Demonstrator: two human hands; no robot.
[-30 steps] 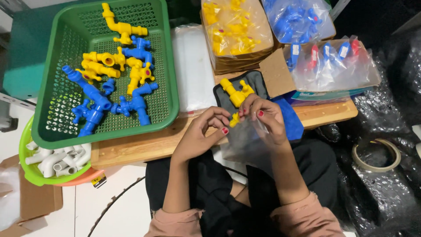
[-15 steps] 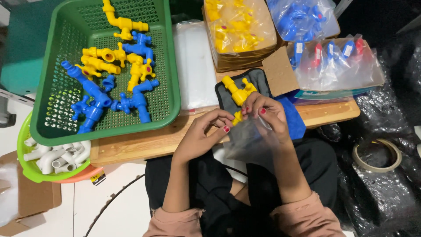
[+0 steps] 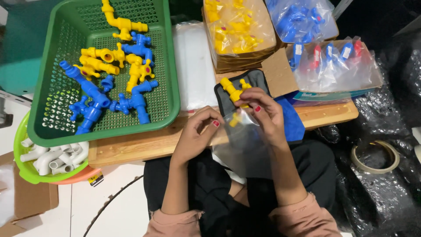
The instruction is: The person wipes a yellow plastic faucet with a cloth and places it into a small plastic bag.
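Observation:
My right hand [image 3: 262, 115] grips a yellow plastic tap [image 3: 233, 93] and holds its lower end at the mouth of a clear plastic bag [image 3: 242, 147]. My left hand [image 3: 196, 135] pinches the left edge of that bag's opening. Both hands are over the front edge of a wooden table [image 3: 131, 147], above my lap. Part of the tap is hidden under my right fingers.
A green basket [image 3: 169, 66] at the left holds several yellow and blue taps. A stack of clear bags [image 3: 193, 66] lies beside it. Boxes of bagged yellow taps [image 3: 239, 33] and bagged blue taps [image 3: 302, 19] stand behind. White pipe elbows [image 3: 48, 158] fill a lime bowl. A tape roll [image 3: 375, 156] lies at right.
The yellow tap has gone a little lower into the bag's mouth. Both hands stayed in nearly the same place.

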